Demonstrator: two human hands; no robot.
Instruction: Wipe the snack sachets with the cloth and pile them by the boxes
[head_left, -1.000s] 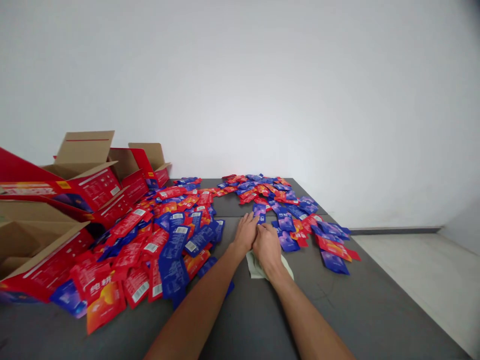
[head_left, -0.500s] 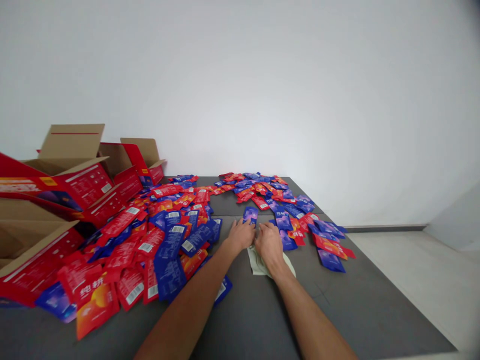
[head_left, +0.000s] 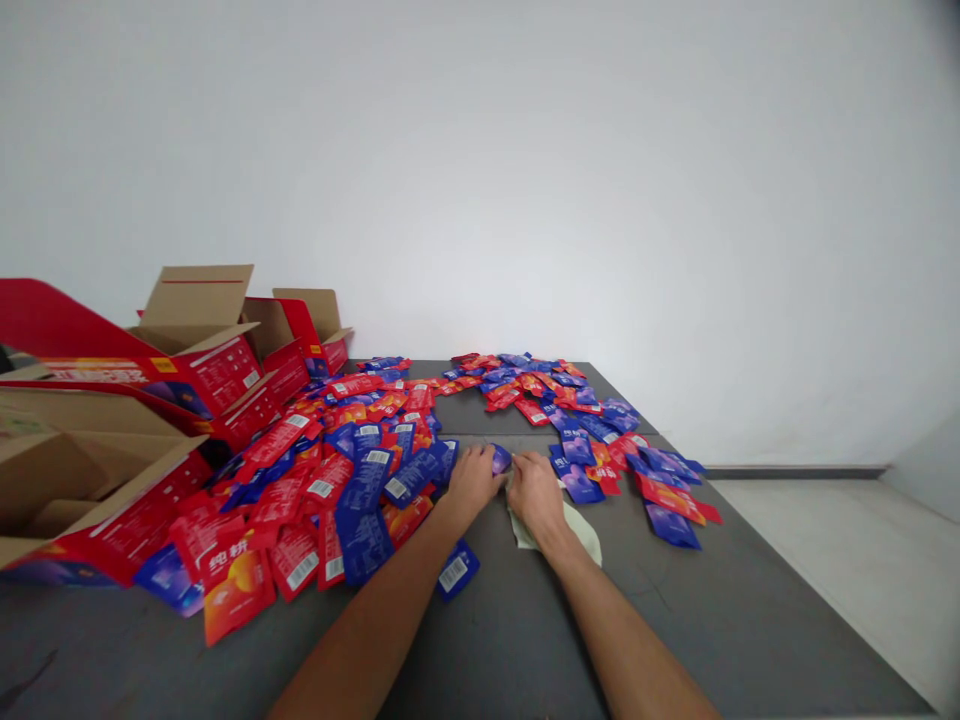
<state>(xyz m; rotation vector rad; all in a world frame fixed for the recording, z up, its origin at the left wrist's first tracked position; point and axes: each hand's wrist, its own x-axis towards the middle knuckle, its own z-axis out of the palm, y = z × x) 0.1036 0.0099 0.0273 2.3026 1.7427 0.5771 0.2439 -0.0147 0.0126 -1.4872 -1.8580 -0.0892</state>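
Observation:
My left hand (head_left: 477,480) is closed on a small blue-purple sachet (head_left: 501,460), whose upper part shows beyond the fingers. Close beside it, my right hand (head_left: 535,492) is curled shut, fingertips at the sachet's right edge. A pale green cloth (head_left: 581,530) lies bunched under the right hand and runs up to its fingers, which appear to grip it; the grip itself is partly hidden. Left of my left forearm spreads a large heap of red and blue sachets (head_left: 322,480). One blue sachet (head_left: 456,570) lies by the forearm.
Opened red cardboard boxes (head_left: 225,370) stand along the left side of the dark grey table (head_left: 510,630). More sachets (head_left: 517,380) are scattered at the back, and others (head_left: 667,490) lie toward the right edge. A white wall rises behind.
The blue-purple sachet between my hands has tilted and shows less of its face. My fingertips are closer together. The whole view has shifted slightly, showing more of the boxes.

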